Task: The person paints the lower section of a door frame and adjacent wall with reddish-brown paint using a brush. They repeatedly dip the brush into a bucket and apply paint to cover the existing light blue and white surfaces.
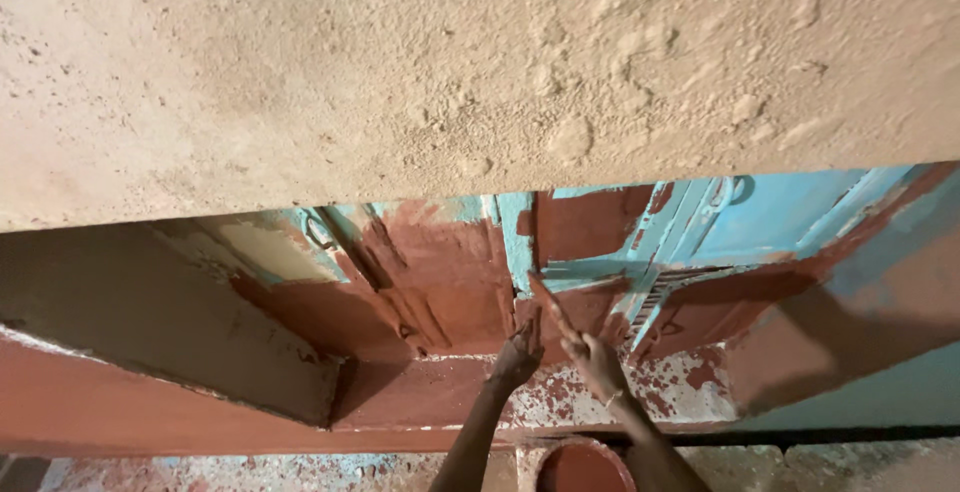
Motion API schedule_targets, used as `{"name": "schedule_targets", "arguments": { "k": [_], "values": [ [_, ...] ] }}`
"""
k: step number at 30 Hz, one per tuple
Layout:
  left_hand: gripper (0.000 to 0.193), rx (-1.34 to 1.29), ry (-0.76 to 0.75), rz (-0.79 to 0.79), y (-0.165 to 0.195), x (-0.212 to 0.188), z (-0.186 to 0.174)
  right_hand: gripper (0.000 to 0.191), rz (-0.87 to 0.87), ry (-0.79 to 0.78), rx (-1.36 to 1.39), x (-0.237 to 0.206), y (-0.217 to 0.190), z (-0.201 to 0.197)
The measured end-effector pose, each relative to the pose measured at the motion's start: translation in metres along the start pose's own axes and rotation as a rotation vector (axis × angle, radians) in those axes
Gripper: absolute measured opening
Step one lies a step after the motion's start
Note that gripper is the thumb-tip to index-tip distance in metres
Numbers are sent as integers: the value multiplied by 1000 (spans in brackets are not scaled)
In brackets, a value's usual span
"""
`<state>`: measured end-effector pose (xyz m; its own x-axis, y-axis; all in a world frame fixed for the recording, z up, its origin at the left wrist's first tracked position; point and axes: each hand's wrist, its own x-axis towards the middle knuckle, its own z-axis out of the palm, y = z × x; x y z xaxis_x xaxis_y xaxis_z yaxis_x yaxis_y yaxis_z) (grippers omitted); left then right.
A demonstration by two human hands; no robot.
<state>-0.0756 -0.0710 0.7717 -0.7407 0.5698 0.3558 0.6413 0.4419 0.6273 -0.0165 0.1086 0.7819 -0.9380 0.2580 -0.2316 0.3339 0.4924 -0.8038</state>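
Right hand (pixel 592 357) grips a thin brush (pixel 550 302), its tip on the half-painted blue shutter (pixel 600 272). Left hand (pixel 520 352) rests beside it, fingers extended against wet red-brown paint. Rough sandy plaster (pixel 450 72) overhangs above. Brush bristles are indistinct.

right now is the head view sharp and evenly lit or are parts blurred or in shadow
Head view: the rough tan plaster slab fills the top, softly blurred; warm dim light; deep shadow beneath it at left; the left hand and right hand look dark against the red-brown and turquoise painted wooden shutters; straight edges bow from wide-angle distortion.
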Motion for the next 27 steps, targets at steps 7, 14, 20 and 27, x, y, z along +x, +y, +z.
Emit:
{"name": "schedule_targets", "arguments": {
  "k": [7,14,20,27],
  "values": [
    [79,-125,-116,-361,2,-9,-2,72,71,372,44,39,16,-61],
    [71,-79,-61,-419,-3,-13,-1,52,51,533,232,36,-8,-31],
    [66,-61,-127,-324,8,-8,20,27,-154,7,-44,20,-23,18],
    [71,-107,-98,-186,5,-4,24,30,-150,63,20,36,11,-32]
  ]
}}
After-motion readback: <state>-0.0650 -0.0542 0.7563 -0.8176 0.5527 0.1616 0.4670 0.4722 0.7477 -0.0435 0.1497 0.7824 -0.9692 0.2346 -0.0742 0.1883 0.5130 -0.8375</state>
